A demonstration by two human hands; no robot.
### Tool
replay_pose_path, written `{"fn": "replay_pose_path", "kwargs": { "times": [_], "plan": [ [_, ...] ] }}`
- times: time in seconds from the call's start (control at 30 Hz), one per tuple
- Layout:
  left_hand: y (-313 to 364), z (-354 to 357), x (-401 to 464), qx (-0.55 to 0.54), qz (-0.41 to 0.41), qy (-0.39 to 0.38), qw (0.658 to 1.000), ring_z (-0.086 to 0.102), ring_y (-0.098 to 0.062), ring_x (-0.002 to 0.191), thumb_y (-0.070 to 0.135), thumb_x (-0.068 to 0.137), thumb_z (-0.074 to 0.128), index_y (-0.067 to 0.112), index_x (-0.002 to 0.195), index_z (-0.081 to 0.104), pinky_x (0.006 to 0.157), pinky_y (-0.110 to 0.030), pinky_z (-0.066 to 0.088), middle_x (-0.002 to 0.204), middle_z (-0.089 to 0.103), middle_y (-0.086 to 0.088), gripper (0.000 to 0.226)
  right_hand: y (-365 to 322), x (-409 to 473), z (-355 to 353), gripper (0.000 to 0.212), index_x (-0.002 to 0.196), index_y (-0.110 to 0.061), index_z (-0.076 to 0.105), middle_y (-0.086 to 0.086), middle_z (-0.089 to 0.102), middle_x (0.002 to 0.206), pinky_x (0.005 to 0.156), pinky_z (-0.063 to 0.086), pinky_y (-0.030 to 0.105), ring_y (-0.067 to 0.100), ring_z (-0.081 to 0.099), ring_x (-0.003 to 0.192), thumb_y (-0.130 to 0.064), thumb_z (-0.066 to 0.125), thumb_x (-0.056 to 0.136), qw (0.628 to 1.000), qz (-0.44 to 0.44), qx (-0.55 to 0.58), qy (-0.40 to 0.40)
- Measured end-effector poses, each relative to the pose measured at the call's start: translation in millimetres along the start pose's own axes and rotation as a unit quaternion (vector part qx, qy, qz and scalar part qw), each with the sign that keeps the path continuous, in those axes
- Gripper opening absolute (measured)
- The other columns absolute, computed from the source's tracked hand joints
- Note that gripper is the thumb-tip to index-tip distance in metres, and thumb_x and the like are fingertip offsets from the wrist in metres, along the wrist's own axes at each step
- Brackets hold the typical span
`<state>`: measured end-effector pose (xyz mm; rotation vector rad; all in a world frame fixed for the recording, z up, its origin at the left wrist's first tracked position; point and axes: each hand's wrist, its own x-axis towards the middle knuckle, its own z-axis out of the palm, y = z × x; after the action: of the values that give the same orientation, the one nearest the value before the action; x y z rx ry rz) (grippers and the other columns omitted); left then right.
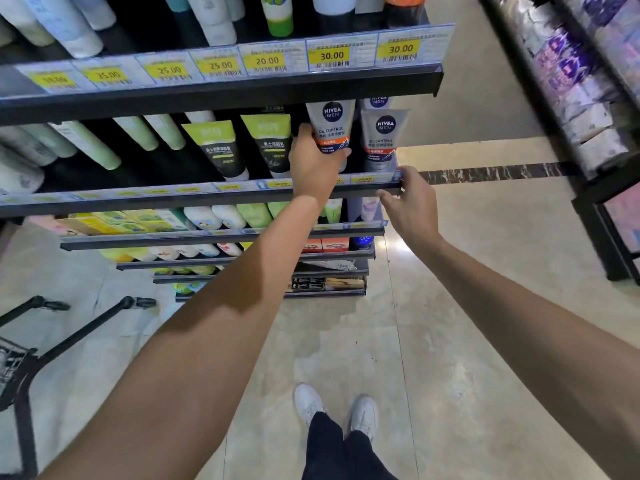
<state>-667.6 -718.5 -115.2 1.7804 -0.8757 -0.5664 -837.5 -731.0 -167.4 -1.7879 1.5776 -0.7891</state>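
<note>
My left hand [313,164] grips a silver Nivea Men oil control tube [331,128] with an orange band, standing cap-down on the second shelf [194,197] of a black store rack. A second, similar Nivea tube [382,140] stands just to its right. My right hand [410,202] holds the right end of that shelf's front edge, thumb on top by the price strip and fingers below.
Green and black men's cleanser tubes [216,148] stand left of the Nivea tubes. Above is a shelf with yellow price tags [330,55]. Lower shelves hold boxes and bottles. A black cart handle [86,327] is at the lower left. Another rack [588,109] lines the aisle's right side.
</note>
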Motion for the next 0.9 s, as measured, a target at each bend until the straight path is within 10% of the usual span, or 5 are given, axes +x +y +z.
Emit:
{"fn": "replay_pose_path", "kwargs": {
  "times": [0.9],
  "plan": [
    [24.6,-26.5,-55.4,0.155,-0.043,-0.017,0.987,0.062,-0.033,0.118,0.026,0.096,0.069,0.009,0.138,0.049,0.086,-0.039,0.051,0.135,0.06,-0.013,0.05,-48.3,-55.0,-46.6,0.053,0.151,-0.017,0.043,0.004,0.048,0.154,0.101,0.037,0.027,0.02,0.048,0.137,-0.03,0.062,0.103,0.991,0.039,-0.03,-0.127]
  ]
}}
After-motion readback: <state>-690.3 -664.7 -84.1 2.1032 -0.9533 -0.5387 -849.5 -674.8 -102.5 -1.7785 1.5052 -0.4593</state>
